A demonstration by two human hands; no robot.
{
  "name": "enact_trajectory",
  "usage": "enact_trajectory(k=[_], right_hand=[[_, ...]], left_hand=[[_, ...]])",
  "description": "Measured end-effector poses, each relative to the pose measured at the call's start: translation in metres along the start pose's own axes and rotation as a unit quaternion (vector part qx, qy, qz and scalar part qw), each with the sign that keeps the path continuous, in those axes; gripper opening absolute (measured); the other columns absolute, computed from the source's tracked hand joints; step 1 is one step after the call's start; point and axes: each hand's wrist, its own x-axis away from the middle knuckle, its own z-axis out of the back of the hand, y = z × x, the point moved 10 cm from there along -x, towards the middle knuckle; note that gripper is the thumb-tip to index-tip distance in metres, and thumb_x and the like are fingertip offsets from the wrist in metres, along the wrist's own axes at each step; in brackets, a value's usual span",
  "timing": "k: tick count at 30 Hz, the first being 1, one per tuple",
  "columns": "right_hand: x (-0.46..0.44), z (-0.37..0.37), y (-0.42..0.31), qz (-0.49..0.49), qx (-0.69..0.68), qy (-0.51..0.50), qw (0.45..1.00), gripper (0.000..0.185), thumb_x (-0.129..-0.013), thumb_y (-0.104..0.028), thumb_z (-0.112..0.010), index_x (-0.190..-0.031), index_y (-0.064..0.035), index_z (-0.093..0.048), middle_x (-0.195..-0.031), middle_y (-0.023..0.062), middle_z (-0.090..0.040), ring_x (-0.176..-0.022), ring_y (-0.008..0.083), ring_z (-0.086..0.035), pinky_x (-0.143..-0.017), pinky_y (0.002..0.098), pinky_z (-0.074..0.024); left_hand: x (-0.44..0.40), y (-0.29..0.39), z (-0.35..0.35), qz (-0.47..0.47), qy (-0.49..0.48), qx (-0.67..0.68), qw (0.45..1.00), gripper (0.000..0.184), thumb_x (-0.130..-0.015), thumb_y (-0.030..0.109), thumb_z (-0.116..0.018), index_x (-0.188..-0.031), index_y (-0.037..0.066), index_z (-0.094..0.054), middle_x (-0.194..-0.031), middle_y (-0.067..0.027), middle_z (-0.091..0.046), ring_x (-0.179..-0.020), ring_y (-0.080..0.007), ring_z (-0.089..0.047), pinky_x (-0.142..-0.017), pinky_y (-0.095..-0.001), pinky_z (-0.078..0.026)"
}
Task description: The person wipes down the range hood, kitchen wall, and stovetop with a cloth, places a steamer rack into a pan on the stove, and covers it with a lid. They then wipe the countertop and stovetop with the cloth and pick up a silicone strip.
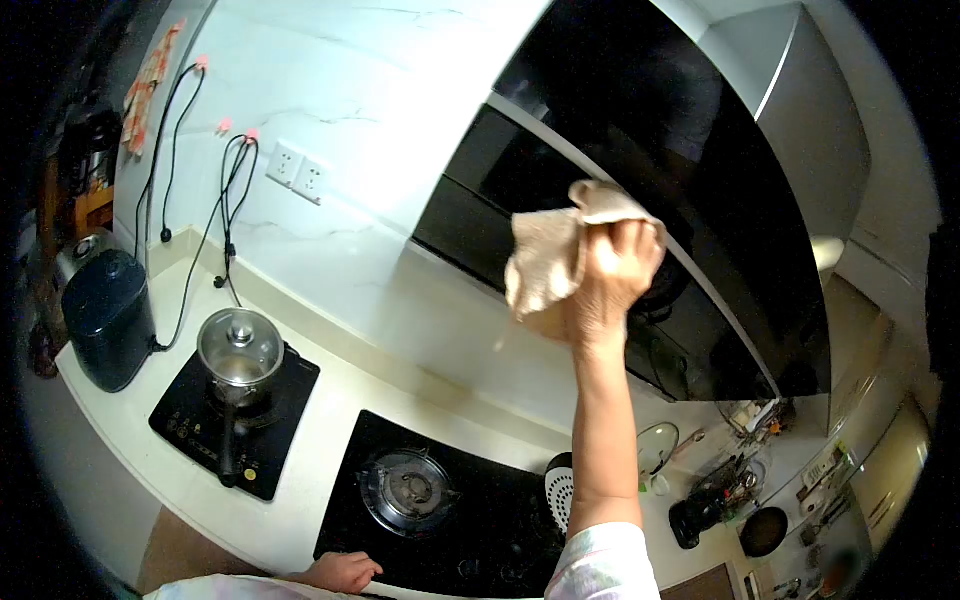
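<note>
A beige cloth is bunched under my right hand, whose fingers curl into it. The hand presses the cloth against the glossy black range hood, near its silver trim strip. One corner of the cloth hangs loose to the left. My left hand rests low at the front edge of the black gas stove, its fingers curled together; whether anything is in them I cannot make out. Just above that hand is a round burner.
A lidded saucepan sits on an induction cooktop at the left. Beside it stands a dark bin-shaped appliance. Black cords hang from pink wall hooks near a socket. A perforated white item lies right of the burner.
</note>
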Motion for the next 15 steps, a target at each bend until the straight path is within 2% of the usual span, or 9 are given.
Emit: enact_trajectory(k=[2,3,9,12,15], right_hand=[[-0.014,-0.015,-0.015,0.028,0.023,-0.004,0.999,0.026,-0.077,-0.026,-0.066,-0.100,-0.0159,-0.072,-0.096,0.0055,-0.059,-0.092,0.0266,-0.056,-0.088,0.0460,-0.0458],[-0.032,-0.017,-0.056,-0.010,0.008,-0.002,1.000,0.024,-0.079,-0.026,-0.063,-0.099,-0.0164,-0.072,-0.097,0.0060,-0.059,-0.092,0.0271,-0.056,-0.088,0.0458,-0.0458],[-0.065,-0.036,-0.105,-0.003,-0.003,0.010,1.000,0.020,-0.080,-0.023,-0.065,-0.094,-0.0106,-0.072,-0.097,0.0063,-0.058,-0.092,0.0263,-0.055,-0.090,0.0454,-0.0463],[-0.077,-0.037,-0.117,-0.003,-0.067,0.028,0.997,0.019,-0.077,-0.020,-0.065,-0.090,-0.0083,-0.071,-0.096,0.0072,-0.060,-0.092,0.0263,-0.056,-0.091,0.0465,-0.0461],[-0.079,-0.045,-0.131,0.020,-0.097,0.000,0.995,0.019,-0.077,-0.018,-0.063,-0.088,-0.0042,-0.069,-0.095,0.0111,-0.060,-0.097,0.0292,-0.054,-0.101,0.0497,-0.0402]], left_hand=[[-0.021,0.013,-0.014,-0.028,0.006,0.034,0.999,0.021,-0.095,0.021,-0.057,-0.112,0.012,-0.065,-0.094,-0.0075,-0.067,-0.072,-0.0250,-0.069,-0.060,-0.0368,-0.058],[0.023,-0.008,0.024,-0.015,-0.015,0.014,1.000,0.021,-0.096,0.021,-0.057,-0.112,0.012,-0.065,-0.094,-0.0076,-0.067,-0.072,-0.0251,-0.069,-0.060,-0.0366,-0.058],[0.014,-0.010,0.010,-0.066,0.015,0.072,0.995,0.020,-0.094,0.019,-0.060,-0.111,0.010,-0.064,-0.095,-0.0084,-0.067,-0.073,-0.0248,-0.068,-0.062,-0.0352,-0.058],[0.014,-0.004,0.012,-0.070,0.010,0.049,0.996,0.021,-0.092,0.015,-0.062,-0.112,0.008,-0.064,-0.093,-0.0079,-0.066,-0.073,-0.0220,-0.068,-0.063,-0.0334,-0.057],[0.011,0.000,0.018,-0.015,-0.077,0.095,0.992,0.022,-0.091,0.013,-0.062,-0.112,0.006,-0.064,-0.091,-0.0071,-0.065,-0.073,-0.0195,-0.067,-0.065,-0.0318,-0.056]])
